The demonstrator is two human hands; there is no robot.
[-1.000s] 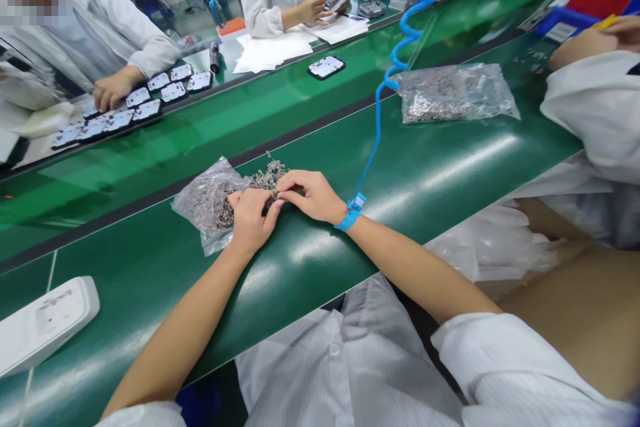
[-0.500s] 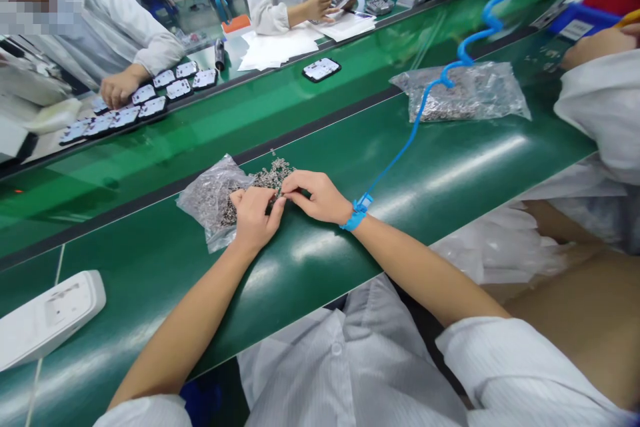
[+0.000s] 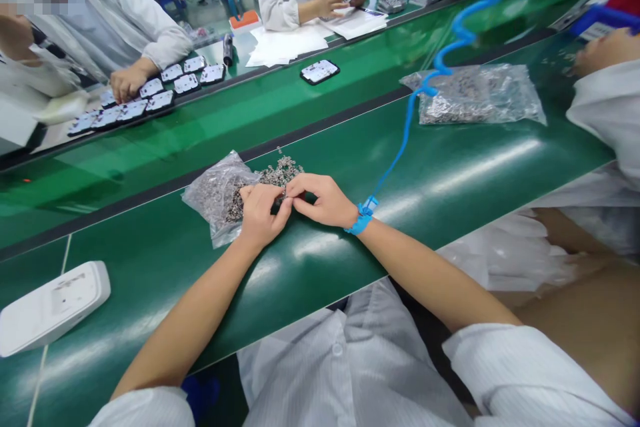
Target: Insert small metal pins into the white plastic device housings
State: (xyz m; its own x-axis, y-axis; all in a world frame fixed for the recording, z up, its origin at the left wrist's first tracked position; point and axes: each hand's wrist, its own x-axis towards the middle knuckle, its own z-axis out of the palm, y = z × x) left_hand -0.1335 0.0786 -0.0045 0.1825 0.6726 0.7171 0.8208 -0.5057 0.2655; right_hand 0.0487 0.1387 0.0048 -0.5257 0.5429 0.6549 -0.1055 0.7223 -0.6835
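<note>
A clear plastic bag (image 3: 213, 193) of small metal parts lies on the green work surface (image 3: 320, 260). Loose metal parts (image 3: 283, 170) spill from its right end in a pile. My left hand (image 3: 263, 213) rests against the bag and pile, thumb and fingers pinched together. From the right, my right hand (image 3: 323, 200) meets it, its thumb and index finger closed at the same spot. Whatever sits between the fingertips is too small to name. A blue wrist strap (image 3: 361, 217) with a coiled blue cord (image 3: 453, 47) circles my right wrist.
A second bag of metal parts (image 3: 480, 97) lies to the right, near a co-worker's sleeve (image 3: 603, 100). At left stands a white device (image 3: 55, 307). Across the green conveyor (image 3: 235, 110), which carries one phone-like unit (image 3: 320, 71), two co-workers sit by several similar units (image 3: 186, 83).
The whole view has shifted slightly, so most things sit a little further right. My hands stay pinched together at the pile with only small finger movement.
</note>
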